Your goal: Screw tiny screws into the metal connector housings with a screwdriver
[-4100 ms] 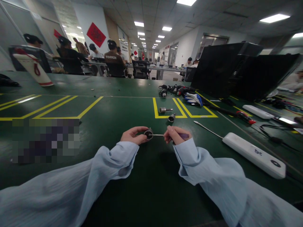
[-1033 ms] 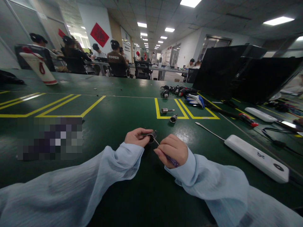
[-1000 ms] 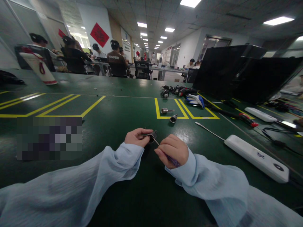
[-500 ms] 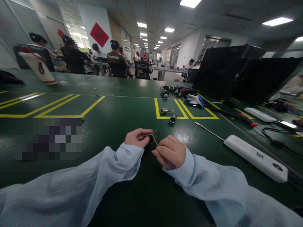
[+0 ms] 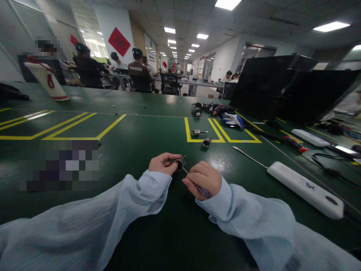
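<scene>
Round metal fitting, pinched between the fingers of my left hand just above the green table, near its front middle. My right hand is closed around a purple-handled screwdriver, whose thin shaft runs up and left to the open face of the fitting. Nothing stands between the two hands and the camera.

Surroundings, largest first:
- Two black panels lean at the right rear.
- Two white power strips lie on the right. The nearer one is right of my right sleeve, and the farther one is beyond it.
- One white cup with a red mark stands far left.
- One blue-and-white glove lies near one red-handled tool.
- One heap of dark fittings sits behind a yellow-lined box.
- Two loose metal pieces lie well ahead of my hands, one inside the box and one on its near line.

Several people sit at desks far behind.

Hard to make out: the screwdriver tip is too small for me to see where it meets the fitting. My right hand covers most of the handle. I cannot count the pieces in the heap. A pixelated patch hides part of the table at left, and the cables at the right edge are cut off.
</scene>
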`<action>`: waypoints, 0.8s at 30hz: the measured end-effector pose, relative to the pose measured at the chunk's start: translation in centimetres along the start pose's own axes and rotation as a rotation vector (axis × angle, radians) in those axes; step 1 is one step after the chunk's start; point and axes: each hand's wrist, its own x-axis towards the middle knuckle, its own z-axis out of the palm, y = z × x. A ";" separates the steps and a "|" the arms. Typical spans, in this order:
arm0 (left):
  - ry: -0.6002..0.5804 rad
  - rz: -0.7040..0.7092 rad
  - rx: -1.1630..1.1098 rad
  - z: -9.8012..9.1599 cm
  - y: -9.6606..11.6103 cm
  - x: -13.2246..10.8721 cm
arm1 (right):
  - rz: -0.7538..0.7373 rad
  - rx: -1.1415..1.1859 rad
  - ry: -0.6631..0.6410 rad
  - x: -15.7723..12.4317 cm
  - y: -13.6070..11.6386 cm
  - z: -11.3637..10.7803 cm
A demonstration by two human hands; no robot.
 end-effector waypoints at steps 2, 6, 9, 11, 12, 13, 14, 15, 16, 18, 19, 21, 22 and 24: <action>-0.003 0.011 0.015 0.0 0.1 0.0 | -0.003 -0.011 -0.004 0.0 0.0 0.0; 0.000 0.017 0.018 0.0 0.2 0.0 | -0.012 -0.024 0.001 0.0 -0.1 -0.1; 0.000 0.002 0.002 0.0 0.2 0.0 | -0.009 -0.034 0.007 -0.1 -0.2 -0.1; -0.004 -0.001 -0.007 0.0 0.1 0.0 | -0.007 -0.038 0.006 -0.1 -0.2 -0.1; -0.008 -0.001 -0.009 0.0 0.1 0.0 | -0.005 -0.041 0.004 -0.1 -0.2 -0.1; -0.011 0.000 -0.010 0.0 0.1 0.0 | -0.002 -0.045 0.001 -0.1 -0.3 -0.1; -0.014 0.001 -0.010 0.0 0.0 0.0 | 0.000 -0.050 0.001 0.0 -0.3 -0.1; -0.015 0.000 -0.010 0.1 0.1 0.0 | 0.004 -0.057 0.006 0.0 -0.3 -0.1; -0.015 -0.003 -0.011 0.1 0.1 0.0 | 0.008 -0.063 0.013 0.0 -0.3 -0.1; -0.013 -0.008 -0.022 0.1 0.1 -0.1 | 0.011 -0.068 0.032 0.0 -0.4 -0.2; -0.012 -0.009 -0.028 0.1 0.2 -0.1 | 0.009 -0.065 0.036 0.0 -0.4 -0.2; -0.012 -0.013 -0.031 0.1 0.3 -0.1 | 0.006 -0.059 0.039 0.0 -0.3 -0.2; -0.013 -0.014 -0.028 0.1 0.3 -0.1 | 0.005 -0.058 0.038 0.0 -0.3 -0.2; -0.013 -0.013 -0.022 0.0 0.3 -0.1 | 0.010 -0.059 0.040 -0.1 -0.2 -0.2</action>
